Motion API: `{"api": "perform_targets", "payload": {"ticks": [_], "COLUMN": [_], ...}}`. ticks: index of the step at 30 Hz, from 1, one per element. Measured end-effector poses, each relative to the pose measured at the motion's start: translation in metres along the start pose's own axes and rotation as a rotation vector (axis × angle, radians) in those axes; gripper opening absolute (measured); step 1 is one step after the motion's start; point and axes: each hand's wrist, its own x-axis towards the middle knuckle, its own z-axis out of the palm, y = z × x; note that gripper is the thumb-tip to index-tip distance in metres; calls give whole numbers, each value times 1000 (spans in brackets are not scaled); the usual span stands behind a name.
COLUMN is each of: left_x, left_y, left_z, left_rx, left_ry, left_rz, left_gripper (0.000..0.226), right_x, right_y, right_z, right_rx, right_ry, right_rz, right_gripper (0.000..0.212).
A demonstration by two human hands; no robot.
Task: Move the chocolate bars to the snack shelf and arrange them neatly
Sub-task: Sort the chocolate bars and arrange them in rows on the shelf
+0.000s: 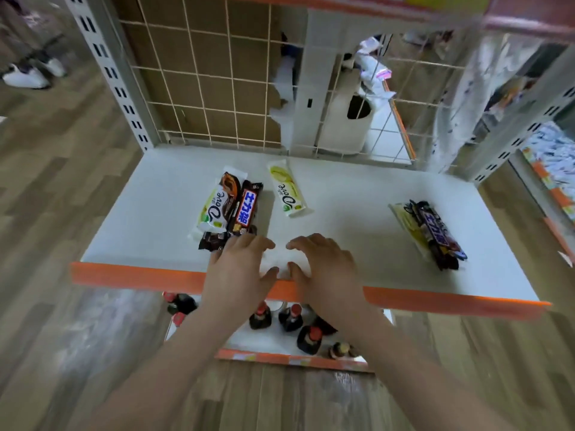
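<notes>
Head view shows both hands, left hand and right hand, fingers loosely spread and empty at centre frame on the snack shelf, with chocolate bars heaped just left, liable to scatter if nudged.

Even, soft indoor light falls from above, and the white shelf reads bright with faint shadows only. Small soft shadows lie under the left hand and right hand. The bars show mild sheen on their wrappers. Wide-angle bending curves the shelf's orange edge and the uprights. The far right and the top corners are smeared with blur; the floor looks soft too.
</notes>
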Motion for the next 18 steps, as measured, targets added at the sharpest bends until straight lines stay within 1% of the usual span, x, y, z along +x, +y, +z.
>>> {"api": "perform_targets", "payload": {"ticks": [4,8,12,15,18], "left_x": [17,31,50,58,59], "left_y": [-14,-23,-32,-31,-29], "left_z": [-5,-10,-6,3,12], "left_rx": [57,153,235,212,217], "left_ry": [117,213,210,173,186], "left_rz": [1,-71,-174,-236,-237], "left_gripper": [31,35,41,42,39], "right_x": [32,60,83,91,90], "right_y": [-2,-4,-7,-5,0], "right_z": [4,5,18,30,36], "right_rx": [-38,-78,-119,-88,-112], "right_ry": [-46,-69,-79,-123,-100], "right_rz": [-21,6,45,50,32], "right_gripper": [34,46,51,57,51]}}
